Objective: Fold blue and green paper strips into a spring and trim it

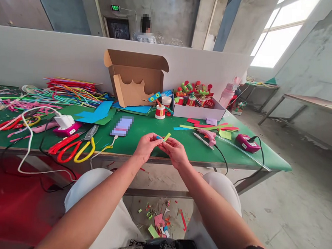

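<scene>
Above the front edge of the table, my two hands meet fingertip to fingertip. My left hand (146, 147) is closed in a pinch, with a small bit of blue paper (159, 137) at its fingertips. A short light green paper strip (167, 136) sticks up from the closed fingers of my right hand (176, 151). The fingers hide whether the blue and green pieces are joined. Behind my hands stands a red and white paper cup figure (160, 111) with a spring-like neck and a blue head. A pink glue gun (207, 136) lies right of my right hand.
Scissors (82, 145), a phone (122, 126) and white cables lie to the left. Colourful pipe cleaners (71, 91) pile behind them. At the back are an open cardboard box (138, 77) and a white box (198, 112) of similar figures. Paper strips (211, 126) and a purple socket block (247, 142) lie right.
</scene>
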